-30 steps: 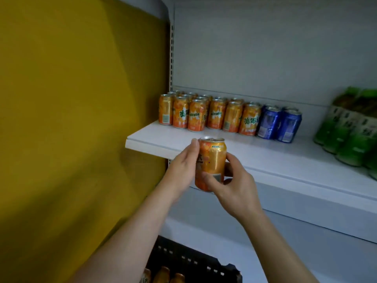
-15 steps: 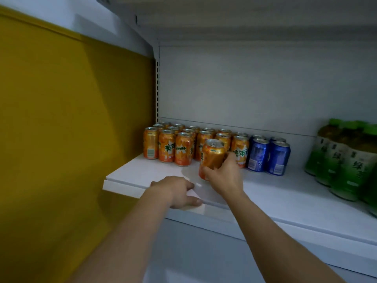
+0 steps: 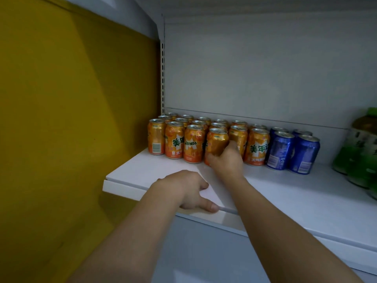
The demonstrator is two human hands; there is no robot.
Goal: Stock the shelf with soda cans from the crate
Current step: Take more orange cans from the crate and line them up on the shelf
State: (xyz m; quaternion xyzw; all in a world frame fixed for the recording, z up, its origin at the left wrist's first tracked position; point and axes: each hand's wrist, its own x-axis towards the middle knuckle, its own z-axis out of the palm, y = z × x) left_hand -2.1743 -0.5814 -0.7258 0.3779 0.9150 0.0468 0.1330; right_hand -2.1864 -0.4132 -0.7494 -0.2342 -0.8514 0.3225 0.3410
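My right hand (image 3: 227,163) is closed around an orange soda can (image 3: 216,142), which stands upright in the front row of the orange cans (image 3: 175,139) on the white shelf (image 3: 285,193). Several orange cans stand in rows behind and beside it. My left hand (image 3: 187,189) rests on the shelf's front edge, fingers curled over the lip, holding no can. The crate is out of view.
Blue cans (image 3: 293,153) stand right of the orange ones. Green bottles (image 3: 361,152) crowd the shelf's far right. A yellow wall (image 3: 71,119) borders the left end. The shelf's grey back panel (image 3: 255,68) rises behind the cans.
My right hand has carried the orange can forward from in front of the shelf into the front row. My left hand let go of it and settled on the shelf edge.
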